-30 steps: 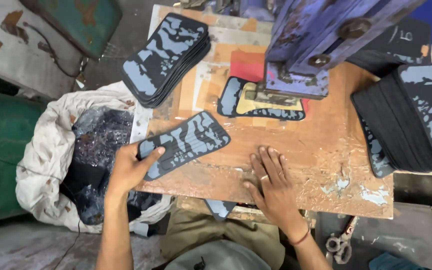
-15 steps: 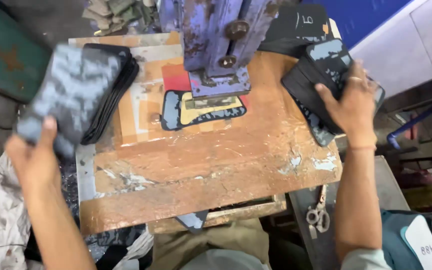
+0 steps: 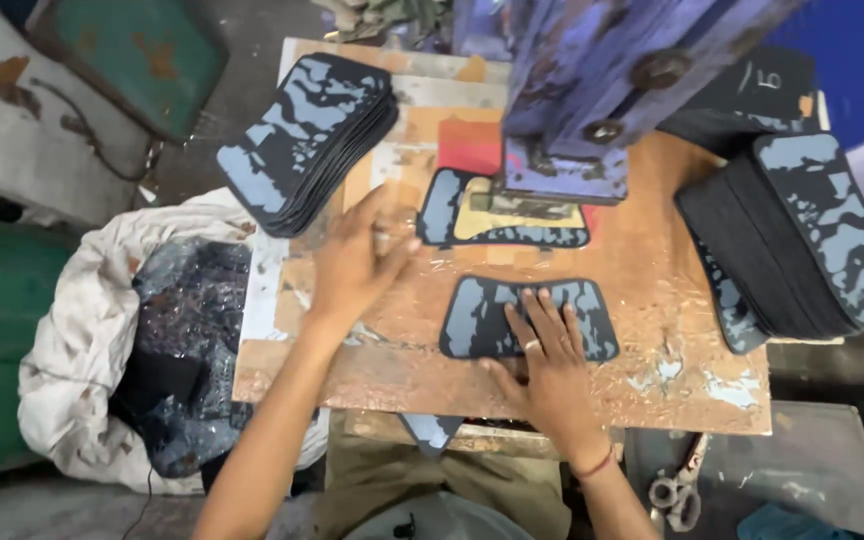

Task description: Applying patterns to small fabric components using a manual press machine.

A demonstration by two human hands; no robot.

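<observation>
Half a second ago the left hand (image 3: 352, 265) held a camouflage-patterned panel out over the left stack (image 3: 304, 140) and the right hand (image 3: 549, 365) reached to the right stack (image 3: 802, 240). Now both hands are back over the middle of the desk (image 3: 372, 375), and a single camouflage panel (image 3: 529, 318) lies flat on its near part. The right hand rests open, fingers spread, pressing on the near edge of that panel and gripping nothing. The left hand hovers open and empty, just left of the panel, apart from it. The panel's long axis runs left to right; its wider edge faces near, its narrower edge far, toward the blue press (image 3: 592, 90) and the panel (image 3: 512, 212) under it.
</observation>
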